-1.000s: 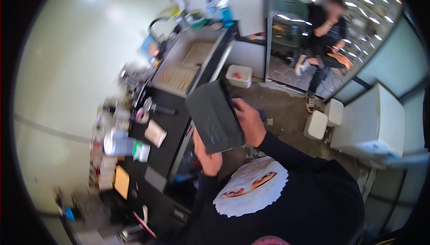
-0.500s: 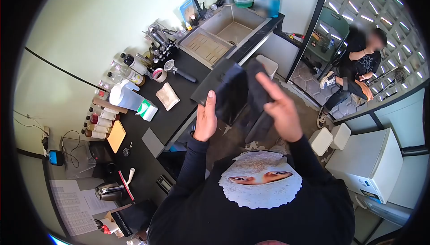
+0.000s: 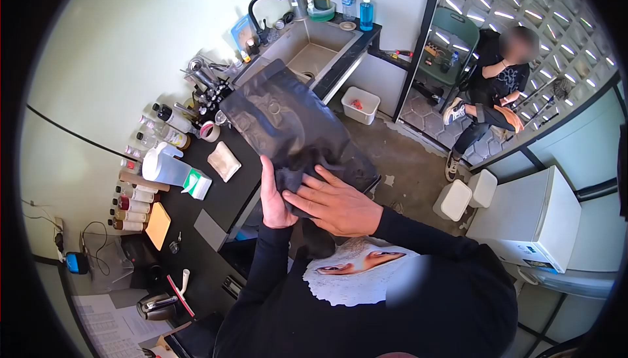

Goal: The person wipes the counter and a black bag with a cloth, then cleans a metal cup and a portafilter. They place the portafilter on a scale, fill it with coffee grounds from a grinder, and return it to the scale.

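A black pouch bag (image 3: 288,119) with a small round valve is tilted up in front of me, its far end overlapping the counter and sink area. My left hand (image 3: 276,202) grips the bag's near end from the left, thumb pointing up along its edge; the other fingers are hidden behind it. Across the bag's near, crumpled part lies my right hand (image 3: 340,209), fingers stretched out and a little apart, pressing on the surface. Its thumb is hard to make out. The bag's contents, if any, are hidden.
On the black counter lie a folded cloth (image 3: 224,161), a plastic jug (image 3: 163,165) and several bottles (image 3: 131,206). Behind is a sink (image 3: 317,47) with a spray bottle (image 3: 367,11). A white bin (image 3: 360,105) and fridge (image 3: 517,220) stand right. Another person (image 3: 494,76) sits outside.
The bag has turned and now shows its broad, valved face. My right hand has come left and down from the raised pointing pose onto the bag; my left hand has shifted left.
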The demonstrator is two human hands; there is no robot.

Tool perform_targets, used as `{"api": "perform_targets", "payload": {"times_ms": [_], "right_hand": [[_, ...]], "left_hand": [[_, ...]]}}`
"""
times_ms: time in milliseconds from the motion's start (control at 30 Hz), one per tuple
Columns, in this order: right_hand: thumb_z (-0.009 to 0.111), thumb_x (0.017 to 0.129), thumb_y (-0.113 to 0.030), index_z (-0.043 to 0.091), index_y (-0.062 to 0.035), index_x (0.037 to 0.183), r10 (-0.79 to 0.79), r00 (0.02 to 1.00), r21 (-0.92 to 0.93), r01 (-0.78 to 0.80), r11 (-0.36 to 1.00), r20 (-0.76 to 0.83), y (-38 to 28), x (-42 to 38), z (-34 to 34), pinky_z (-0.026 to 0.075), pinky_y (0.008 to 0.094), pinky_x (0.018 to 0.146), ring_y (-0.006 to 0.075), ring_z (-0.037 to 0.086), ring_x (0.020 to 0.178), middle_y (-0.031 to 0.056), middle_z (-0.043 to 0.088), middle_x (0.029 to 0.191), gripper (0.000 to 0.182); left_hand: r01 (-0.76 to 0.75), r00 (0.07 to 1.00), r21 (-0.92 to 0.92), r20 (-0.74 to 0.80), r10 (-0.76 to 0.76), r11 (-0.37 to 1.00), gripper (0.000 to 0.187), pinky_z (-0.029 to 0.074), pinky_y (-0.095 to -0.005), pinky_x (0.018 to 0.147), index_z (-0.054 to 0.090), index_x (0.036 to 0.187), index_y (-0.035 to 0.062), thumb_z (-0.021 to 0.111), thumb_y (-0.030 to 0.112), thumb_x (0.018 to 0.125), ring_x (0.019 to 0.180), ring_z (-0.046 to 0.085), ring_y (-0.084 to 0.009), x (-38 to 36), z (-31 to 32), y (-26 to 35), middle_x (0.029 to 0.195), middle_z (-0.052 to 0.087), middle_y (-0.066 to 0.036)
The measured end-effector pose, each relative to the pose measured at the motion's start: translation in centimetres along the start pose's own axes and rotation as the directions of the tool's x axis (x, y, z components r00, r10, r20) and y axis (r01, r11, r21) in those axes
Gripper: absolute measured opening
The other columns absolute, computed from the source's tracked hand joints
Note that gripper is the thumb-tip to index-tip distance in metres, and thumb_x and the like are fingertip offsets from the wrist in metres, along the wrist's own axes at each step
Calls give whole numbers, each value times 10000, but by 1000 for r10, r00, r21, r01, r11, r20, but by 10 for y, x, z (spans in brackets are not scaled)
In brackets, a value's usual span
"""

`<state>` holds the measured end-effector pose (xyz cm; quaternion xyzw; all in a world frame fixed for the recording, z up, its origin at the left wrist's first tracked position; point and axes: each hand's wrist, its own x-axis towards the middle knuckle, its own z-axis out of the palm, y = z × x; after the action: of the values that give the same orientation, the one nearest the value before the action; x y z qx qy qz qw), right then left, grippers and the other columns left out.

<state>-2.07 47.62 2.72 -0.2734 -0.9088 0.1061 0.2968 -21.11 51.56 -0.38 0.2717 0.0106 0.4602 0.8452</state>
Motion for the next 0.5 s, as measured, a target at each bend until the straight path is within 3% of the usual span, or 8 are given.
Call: {"api": "perform_targets", "payload": {"times_ms": [100,167,233,300,333,367,433,500], "right_hand": [[583,908,-201,328,8,1480,195,972,-6,-197,980,-131,12,5,-8,219,519,1165,377,383,1347,211,437,1411,660],[535,952,-180,281,13,1497,327,824,87,-324,942,-464,31,17,-21,211,543,1156,425,354,1342,252,411,1412,631],[551,944,-209,282,11,1498,388,751,189,-341,921,-534,45,27,-34,208,524,1163,419,352,1353,247,406,1419,654],[520,969,-275,292,-14,1508,202,951,-2,-208,978,-232,44,28,-22,171,507,1185,387,361,1369,221,421,1407,641],[529,963,-280,301,-27,1508,109,971,-30,-118,993,-214,34,21,-8,167,503,1191,372,369,1362,205,435,1390,643],[538,957,-285,310,-40,1509,12,982,-52,-22,998,-187,24,14,7,163,499,1196,358,377,1356,189,449,1372,645],[524,971,-296,281,-55,1528,-10,982,-25,6,1000,-188,17,-1,15,141,510,1205,350,326,1402,182,409,1438,653],[505,989,-305,242,-68,1546,91,966,33,-86,996,-243,26,10,7,117,518,1211,358,275,1437,188,347,1503,661]], "left_hand": [[3,894,511,-387,227,859,658,379,-371,1110,357,1460,-5,309,509,1052,1340,453,-234,21,56,-27,1487,426,-119],[110,916,356,-399,45,928,668,297,-359,1162,287,1508,17,288,508,1055,1409,362,-224,10,56,-48,1518,388,-107],[-15,924,360,-351,150,933,603,340,-404,1134,302,1505,45,301,456,1064,1362,426,-238,-9,21,-76,1502,415,-77],[-201,900,427,-275,339,881,633,335,-436,1129,361,1467,48,431,462,994,1351,437,-268,-1,31,-60,1474,437,-109],[-342,881,211,-268,390,916,633,354,-434,1114,409,1441,51,449,478,976,1326,463,-282,10,43,-52,1441,471,-130],[-277,920,163,-238,310,947,628,363,-429,1103,454,1412,47,453,499,975,1309,478,-286,2,19,-34,1397,513,-135],[-268,894,458,-211,396,848,601,354,-430,1104,469,1403,34,419,478,1001,1302,484,-278,10,31,-28,1378,534,-132],[-149,921,510,-241,307,847,606,254,-405,1171,345,1496,28,338,436,1048,1405,356,-268,16,53,-42,1520,383,-126]]}}
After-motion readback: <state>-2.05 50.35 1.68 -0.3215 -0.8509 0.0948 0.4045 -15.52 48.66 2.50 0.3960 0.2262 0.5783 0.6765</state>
